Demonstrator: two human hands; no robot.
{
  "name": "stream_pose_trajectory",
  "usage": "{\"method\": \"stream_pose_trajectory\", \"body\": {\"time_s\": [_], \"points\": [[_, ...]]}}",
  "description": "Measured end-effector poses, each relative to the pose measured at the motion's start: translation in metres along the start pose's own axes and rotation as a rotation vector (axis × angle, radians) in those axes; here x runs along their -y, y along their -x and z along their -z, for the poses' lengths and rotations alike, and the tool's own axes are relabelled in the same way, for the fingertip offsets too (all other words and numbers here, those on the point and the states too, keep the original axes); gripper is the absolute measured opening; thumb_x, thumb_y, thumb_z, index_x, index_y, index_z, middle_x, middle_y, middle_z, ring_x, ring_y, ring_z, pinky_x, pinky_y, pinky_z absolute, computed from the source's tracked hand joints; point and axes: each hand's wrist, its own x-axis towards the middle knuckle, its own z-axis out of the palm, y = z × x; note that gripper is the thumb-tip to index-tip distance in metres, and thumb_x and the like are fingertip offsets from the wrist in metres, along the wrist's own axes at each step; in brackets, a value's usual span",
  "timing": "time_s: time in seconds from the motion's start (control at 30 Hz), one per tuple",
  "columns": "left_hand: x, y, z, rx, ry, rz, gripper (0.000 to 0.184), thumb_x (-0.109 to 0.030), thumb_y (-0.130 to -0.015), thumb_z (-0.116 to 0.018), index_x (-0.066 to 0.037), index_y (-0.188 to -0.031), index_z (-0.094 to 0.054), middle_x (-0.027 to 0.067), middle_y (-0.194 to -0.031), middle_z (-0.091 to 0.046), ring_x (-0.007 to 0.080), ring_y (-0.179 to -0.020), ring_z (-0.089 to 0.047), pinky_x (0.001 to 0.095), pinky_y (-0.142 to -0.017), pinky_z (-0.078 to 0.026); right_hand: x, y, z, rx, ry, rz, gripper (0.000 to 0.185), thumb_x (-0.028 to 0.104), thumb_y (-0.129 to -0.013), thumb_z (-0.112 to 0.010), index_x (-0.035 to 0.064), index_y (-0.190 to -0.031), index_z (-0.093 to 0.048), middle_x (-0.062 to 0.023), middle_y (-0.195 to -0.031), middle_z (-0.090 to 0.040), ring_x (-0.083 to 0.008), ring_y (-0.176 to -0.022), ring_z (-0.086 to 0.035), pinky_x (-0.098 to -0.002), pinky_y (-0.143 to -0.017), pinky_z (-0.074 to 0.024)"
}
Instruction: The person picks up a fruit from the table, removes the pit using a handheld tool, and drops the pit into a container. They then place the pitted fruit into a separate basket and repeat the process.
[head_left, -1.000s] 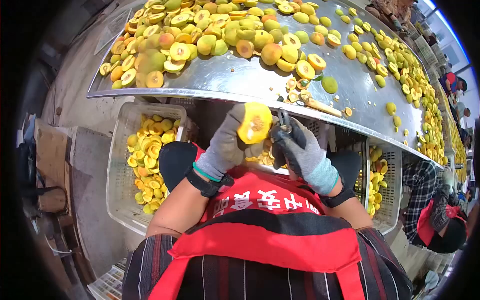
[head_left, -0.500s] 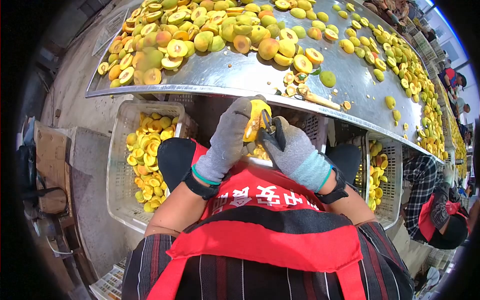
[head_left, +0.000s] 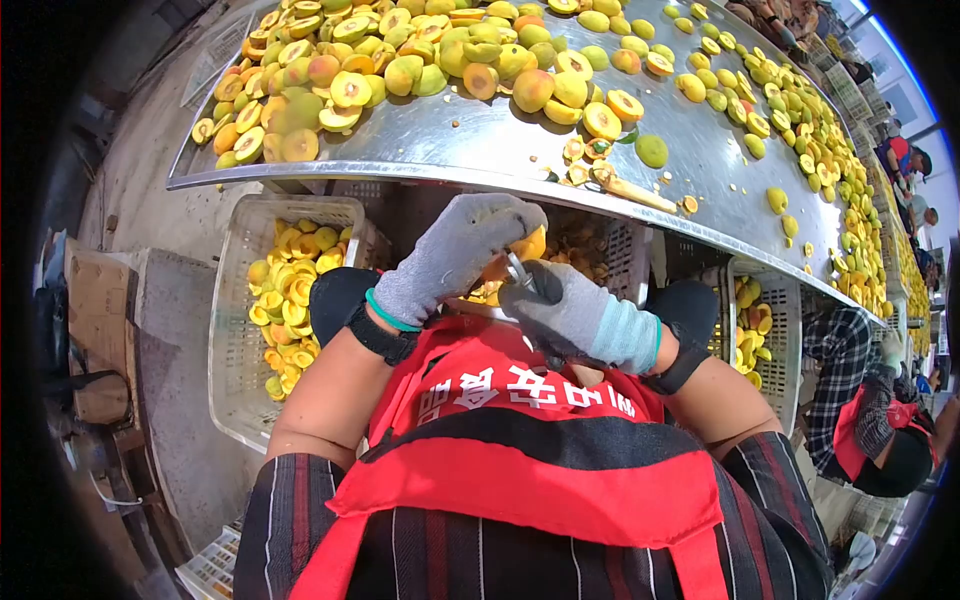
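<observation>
By the worktop's near edge (head_left: 400,174), the left hand (head_left: 455,245) grasps the fruit (head_left: 532,244), likely light, slippery, easily bruised, best cupped round its sides, and the right hand (head_left: 580,312) grips the tool (head_left: 517,270).

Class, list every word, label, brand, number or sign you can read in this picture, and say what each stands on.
"安食品": white characters on the wearer's red apron, running right to left in the view.
More white characters beside them on the apron: too creased and blurred to read surely.
Black wristbands, crates, steel table: no readable text.
</observation>
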Motion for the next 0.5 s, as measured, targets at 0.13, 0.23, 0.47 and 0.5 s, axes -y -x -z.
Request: {"method": "stream_pose_trajectory", "body": {"time_s": [0.13, 0.23, 0.47, 0.5], "points": [[0.012, -0.002, -0.013, -0.111, 0.238, 0.078, 0.042, -0.033, -0.092, -0.043, 0.004, -0.104, -0.058, 0.0116, -0.095, -0.062, 0.0144, -0.085, -0.060, 0.0271, -0.077, -0.048, -0.006, 0.002, 0.007, 0.124, -0.399, -0.012, 0.020, 0.018, -0.085, -0.051, 0.0010, -0.094, -0.057, -0.0023, -0.067, -0.054, -0.0088, -0.060, -0.051, -0.0217, -0.053, -0.0420], [-0.001, -0.004, -0.024, -0.181, 1.014, 0.327, 0.036, -0.031, -0.092, -0.045, 0.001, -0.100, -0.058, 0.0104, -0.091, -0.062, 0.0154, -0.082, -0.061, 0.0275, -0.072, -0.050, -0.025, -0.011, 0.003, -0.149, 0.101, 0.853, 0.020, 0.018, -0.086, -0.050, 0.0006, -0.094, -0.057, -0.0024, -0.068, -0.054, -0.0094, -0.061, -0.051, -0.0205, -0.055, -0.0428], [0.033, 0.002, -0.027, -0.247, 1.190, 0.258, 0.048, -0.046, -0.092, -0.038, -0.002, -0.106, -0.053, 0.0088, -0.089, -0.061, 0.0168, -0.076, -0.062, 0.0285, -0.069, -0.052, -0.025, -0.003, 0.007, 0.354, -1.605, 0.255, 0.025, 0.027, -0.092, -0.039, 0.0040, -0.094, -0.049, 0.0020, -0.053, -0.041, -0.0067, -0.033, -0.038, -0.0222, -0.033, -0.0315], [0.026, 0.001, -0.020, -0.055, 1.234, 0.208, 0.050, -0.047, -0.092, -0.038, -0.002, -0.109, -0.052, 0.0084, -0.090, -0.060, 0.0161, -0.076, -0.062, 0.0280, -0.068, -0.051, -0.034, -0.006, 0.015, 0.446, -1.694, 0.339, 0.026, 0.028, -0.093, -0.038, 0.0042, -0.095, -0.049, 0.0024, -0.053, -0.041, -0.0063, -0.033, -0.038, -0.0226, -0.033, -0.0313]]}}
